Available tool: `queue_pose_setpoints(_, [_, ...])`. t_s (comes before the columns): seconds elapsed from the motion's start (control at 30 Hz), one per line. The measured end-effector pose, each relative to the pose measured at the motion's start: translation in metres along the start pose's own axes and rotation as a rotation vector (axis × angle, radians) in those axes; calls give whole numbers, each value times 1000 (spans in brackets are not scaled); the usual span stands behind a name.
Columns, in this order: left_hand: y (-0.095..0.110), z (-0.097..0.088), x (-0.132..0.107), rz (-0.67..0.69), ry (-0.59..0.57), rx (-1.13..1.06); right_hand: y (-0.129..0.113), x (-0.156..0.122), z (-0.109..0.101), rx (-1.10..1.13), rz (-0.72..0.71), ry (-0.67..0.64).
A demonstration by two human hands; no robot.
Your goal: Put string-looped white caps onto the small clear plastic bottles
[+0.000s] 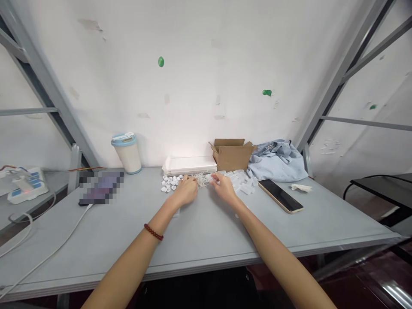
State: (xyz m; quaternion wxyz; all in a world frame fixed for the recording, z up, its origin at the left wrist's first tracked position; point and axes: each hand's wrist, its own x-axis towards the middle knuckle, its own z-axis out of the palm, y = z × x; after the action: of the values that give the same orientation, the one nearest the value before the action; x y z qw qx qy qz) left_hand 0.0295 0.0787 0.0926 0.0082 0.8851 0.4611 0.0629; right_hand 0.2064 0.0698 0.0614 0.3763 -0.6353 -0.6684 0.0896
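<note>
Both my arms reach far across a grey table (199, 231). My left hand (186, 191), with a red bead bracelet on the wrist, has its fingers curled at a heap of small white plastic parts (169, 183). My right hand (222, 186) pinches a small clear plastic piece, close to a scatter of clear plastic caps (242, 180). A tangle of thin white bits (202, 180) lies between the two hands. What my left fingers hold is too small to make out.
A stack of white trays (189, 164) and an open cardboard box (231, 154) stand at the wall. A lidded cup (127, 152) is at the back left, a blue cloth (277, 161) and a phone (280, 195) to the right, a charging phone (100, 187) left.
</note>
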Motion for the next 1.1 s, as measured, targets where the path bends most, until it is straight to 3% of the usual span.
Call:
queue_pose_setpoints(0.23, [5, 8, 2, 30, 102, -69, -2, 0, -2, 26, 47, -5])
queue_pose_setpoints(0.47, [18, 16, 6, 31, 111, 53, -3, 1, -1, 33, 63, -15])
queue_pose_setpoints(0.67, [7, 11, 9, -49, 201, -47, -5, -1, -3, 71, 40, -8])
queue_pose_setpoints(0.9, [-16, 10, 13, -49, 440, -270, -9, -2, -4, 318, 16, -55])
queue_pose_setpoints(1.1, [-10, 6, 7, -53, 451, -339, -8, -3, -2, 629, 51, -156])
